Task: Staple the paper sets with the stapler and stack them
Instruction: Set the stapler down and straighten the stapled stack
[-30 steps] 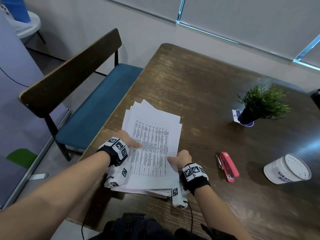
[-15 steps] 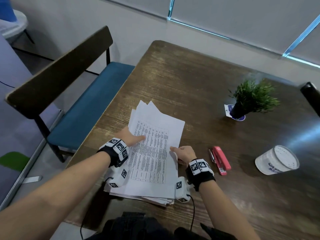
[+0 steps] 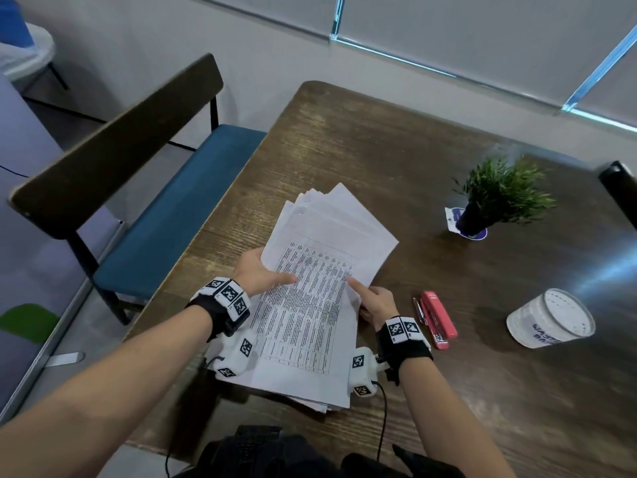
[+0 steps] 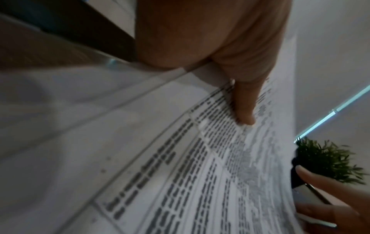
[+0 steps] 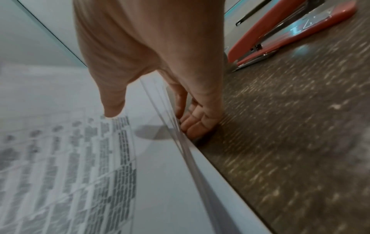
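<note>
Only the right wrist view shows right hand [image 5: 160, 66] fingers under the paper set [image 3: 310, 305]; left hand [image 3: 258, 270] pinches it.

Soft, even daylight leaks in thin blue-white strips around the window blinds [image 3: 482, 36], leaving a pale glare patch on the dark bench [image 3: 344, 150] at right. The head view bends straight lines at its edges. Both wrist views are dim, grainy and motion-blurred, the printed text smeared.

Bare dark wooden desk [image 3: 344, 139] lies open beyond the white paper pile [image 3: 327, 236]; rightward, a red stapler [image 3: 439, 319] (pen alongside), small potted green plant [image 3: 499, 194] and white lidded tub [image 3: 551, 322] obstruct.
</note>
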Demonstrator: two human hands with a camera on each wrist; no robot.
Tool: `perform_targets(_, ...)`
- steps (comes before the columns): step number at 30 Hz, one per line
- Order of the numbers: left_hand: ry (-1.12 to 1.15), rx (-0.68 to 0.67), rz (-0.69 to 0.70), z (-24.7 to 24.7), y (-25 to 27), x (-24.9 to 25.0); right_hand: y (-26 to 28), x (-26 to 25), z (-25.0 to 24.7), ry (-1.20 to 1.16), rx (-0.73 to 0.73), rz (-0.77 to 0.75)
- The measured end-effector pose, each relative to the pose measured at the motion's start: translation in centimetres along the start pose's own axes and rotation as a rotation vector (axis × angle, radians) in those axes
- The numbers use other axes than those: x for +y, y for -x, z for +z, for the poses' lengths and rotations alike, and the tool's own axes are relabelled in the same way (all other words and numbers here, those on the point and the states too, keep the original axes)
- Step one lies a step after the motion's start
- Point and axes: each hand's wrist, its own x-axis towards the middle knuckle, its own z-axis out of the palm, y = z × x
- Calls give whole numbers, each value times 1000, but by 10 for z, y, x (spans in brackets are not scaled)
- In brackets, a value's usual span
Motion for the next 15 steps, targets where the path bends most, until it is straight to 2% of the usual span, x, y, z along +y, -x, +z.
perform_targets(3, 46, -47, -7, 7, 3, 4, 1, 0, -3, 81, 42, -22)
perform_targets(7, 6, -32, -61, 23, 6, -6, 11, -6, 2, 578, 55, 4)
perform_targets(9, -72, -61, -46, 30, 10, -17, 20, -13, 3, 755, 119, -55)
perform_targets(10, -124, -84, -28, 34, 12, -23, 23, -18, 3, 803, 153, -133)
perform_targets(12, -213, -100, 6, 39, 17, -30, 22, -25, 5, 858, 165, -390)
perform_targets(14, -266, -93, 33, 42, 21, -34, 23, -38, 12, 918, 75, -604)
perform_targets(15, -279, -99, 48, 44, 22, -34, 21, -43, 16, 951, 24, -655)
